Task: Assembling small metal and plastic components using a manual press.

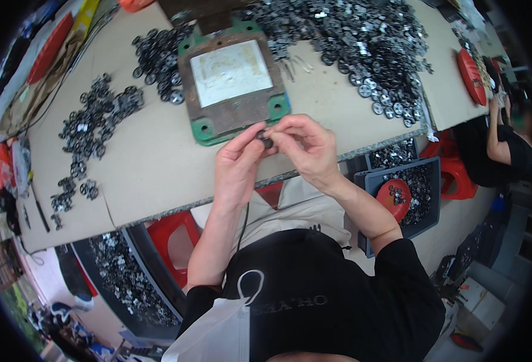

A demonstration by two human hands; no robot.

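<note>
Both hands meet over the near edge of a green and brown metal press base (pixel 227 120), which carries a white square pad (pixel 233 71). My left hand (pixel 236 166) pinches a small dark round part (pixel 266 143) between thumb and fingertips. From the other side, my right hand (pixel 308 149) closes its thumb and forefinger on the same part. The fingers cover most of it, so its exact kind does not show. A heap of small black-and-silver wheel-like parts (pixel 160 60) lies just left of the base.
Large heaps of small metal parts (pixel 362 42) and a looser cluster (pixel 91 127) cover parts of the table (pixel 151 151). Grey crates (pixel 438 181) of parts stand below its edge, one holding a red dish (pixel 385 202). Another person (pixel 501 142) sits at the right.
</note>
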